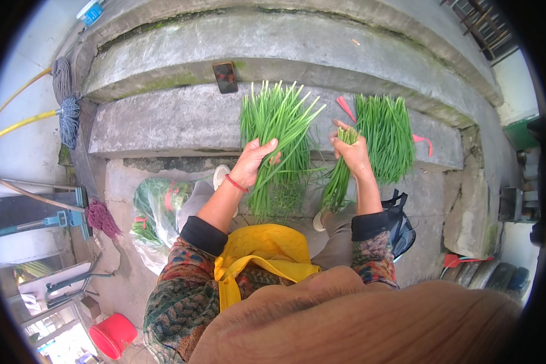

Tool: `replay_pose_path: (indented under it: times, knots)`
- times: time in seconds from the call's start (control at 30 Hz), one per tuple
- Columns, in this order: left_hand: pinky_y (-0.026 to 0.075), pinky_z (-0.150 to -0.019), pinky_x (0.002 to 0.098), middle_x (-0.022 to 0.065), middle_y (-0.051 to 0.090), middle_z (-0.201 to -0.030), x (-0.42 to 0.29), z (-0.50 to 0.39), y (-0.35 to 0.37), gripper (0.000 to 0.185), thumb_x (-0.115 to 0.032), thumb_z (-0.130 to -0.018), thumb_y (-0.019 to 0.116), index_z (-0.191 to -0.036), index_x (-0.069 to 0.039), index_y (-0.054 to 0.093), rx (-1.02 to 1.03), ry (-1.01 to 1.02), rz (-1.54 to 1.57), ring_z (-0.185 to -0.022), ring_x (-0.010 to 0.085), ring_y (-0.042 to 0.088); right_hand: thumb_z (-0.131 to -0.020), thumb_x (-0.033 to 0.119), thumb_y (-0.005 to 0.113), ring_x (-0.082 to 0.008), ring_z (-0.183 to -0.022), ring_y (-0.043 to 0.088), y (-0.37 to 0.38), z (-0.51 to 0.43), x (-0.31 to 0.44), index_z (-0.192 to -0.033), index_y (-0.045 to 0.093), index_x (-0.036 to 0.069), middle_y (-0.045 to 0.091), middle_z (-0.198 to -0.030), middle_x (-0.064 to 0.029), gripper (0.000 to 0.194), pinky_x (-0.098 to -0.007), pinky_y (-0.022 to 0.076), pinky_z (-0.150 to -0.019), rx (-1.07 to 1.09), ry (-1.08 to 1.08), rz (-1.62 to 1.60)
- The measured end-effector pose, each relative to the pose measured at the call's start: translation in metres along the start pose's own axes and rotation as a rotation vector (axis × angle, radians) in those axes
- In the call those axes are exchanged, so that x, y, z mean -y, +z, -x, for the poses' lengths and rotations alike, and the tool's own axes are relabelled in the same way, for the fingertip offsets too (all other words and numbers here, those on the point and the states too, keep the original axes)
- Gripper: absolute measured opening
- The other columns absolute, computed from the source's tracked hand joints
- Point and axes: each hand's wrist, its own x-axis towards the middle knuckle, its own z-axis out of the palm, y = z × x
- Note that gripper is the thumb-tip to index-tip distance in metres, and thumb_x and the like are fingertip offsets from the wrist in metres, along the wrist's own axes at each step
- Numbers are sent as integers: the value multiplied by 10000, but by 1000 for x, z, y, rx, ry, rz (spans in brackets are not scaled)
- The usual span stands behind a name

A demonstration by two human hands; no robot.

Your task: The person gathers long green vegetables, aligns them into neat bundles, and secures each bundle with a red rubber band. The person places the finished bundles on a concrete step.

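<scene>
My left hand (pixel 254 159), a red beaded bracelet at its wrist, has its thumb across a loose bunch of long green stems (pixel 282 132), which look like garlic chives. Their pale ends fan out toward the step. Under this bunch a heap of the same greens (pixel 300 152) hangs over the step's edge. Held upright in my right hand (pixel 356 152) is a smaller, tight bunch (pixel 341 170), cut ends up and leaves drooping. Just right of that hand lies a wide, even pile of greens (pixel 384 136). Pink-red strips (pixel 346 109) stick out beside this pile.
Concrete steps (pixel 164 118) rise ahead, with a smartphone (pixel 225 78) on one. At left are a clear plastic bag of greens (pixel 157 214), mops (pixel 68 118) and a red bucket (pixel 113 336). A dark bag (pixel 402 234) sits right of my leg. Loose trimmings (pixel 286 198) lie below the heap.
</scene>
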Motion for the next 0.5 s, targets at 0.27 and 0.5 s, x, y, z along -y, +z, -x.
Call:
replay_pose_path:
  times: [0.27,0.5]
  knots:
    - [489,-668,236,-14,667,-947,31,2,16,269,-156,-944,656,-1162,-9,599,108,84,-378,-765,49,574,-855,150,755,-117,-549,529,37,5,19,-1060,612,30,604,-787,-25,278,-266,447,-490,-77,187,-578]
    - [486,-661,237,-11,657,-955,38,6,23,271,-150,-945,648,-1170,-7,596,149,122,-401,-731,51,558,-863,120,734,-105,-520,521,36,2,13,-1029,632,13,657,-847,-62,222,-252,434,-448,-124,216,-569]
